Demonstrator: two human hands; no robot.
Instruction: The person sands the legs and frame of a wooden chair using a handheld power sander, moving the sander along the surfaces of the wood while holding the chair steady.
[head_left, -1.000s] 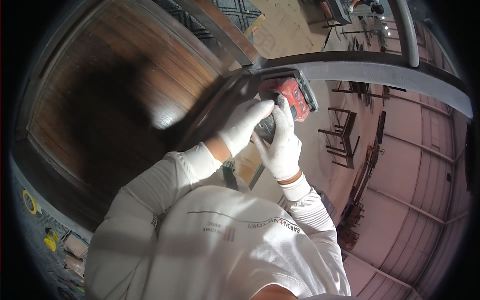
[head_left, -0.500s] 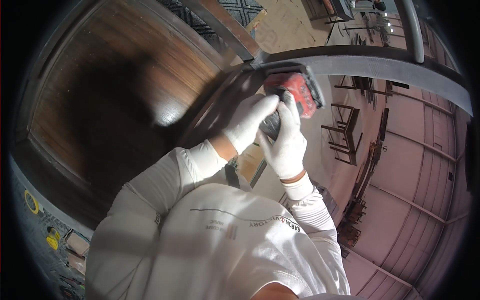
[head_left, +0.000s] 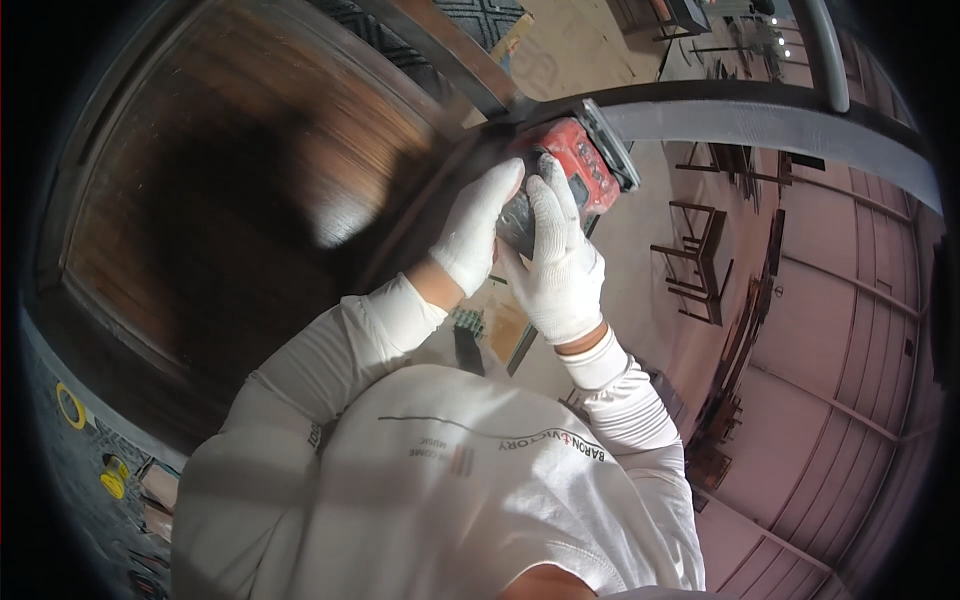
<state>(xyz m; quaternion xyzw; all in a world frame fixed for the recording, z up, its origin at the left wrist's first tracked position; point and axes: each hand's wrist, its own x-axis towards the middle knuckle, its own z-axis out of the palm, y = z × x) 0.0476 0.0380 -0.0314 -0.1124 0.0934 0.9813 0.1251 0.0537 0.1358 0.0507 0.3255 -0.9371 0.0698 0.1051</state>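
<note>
A red and black electric sander (head_left: 583,165) rests against the side of a dark wooden frame (head_left: 740,122), near a joint. Its flat pad faces up and to the right. Both my hands wear white knit gloves and are closed around the sander's dark rear body. My left hand (head_left: 474,228) grips it from the left, my right hand (head_left: 562,262) from the right with the fingers laid along the top. Gloves and palms hide part of the tool's body. Left of the hands lies a glossy brown wooden panel (head_left: 330,120) set in the frame, with my shadow across it.
A dark crossbar (head_left: 440,50) runs to the joint from the upper left, and a grey upright bar (head_left: 826,60) rises at the upper right. Beyond stands a wooden furniture frame (head_left: 700,258) on the floor. A yellow tape roll (head_left: 70,405) lies at the lower left.
The sander has shifted a little to the left and its pad has turned. Both hands moved left with it and keep their grip.
</note>
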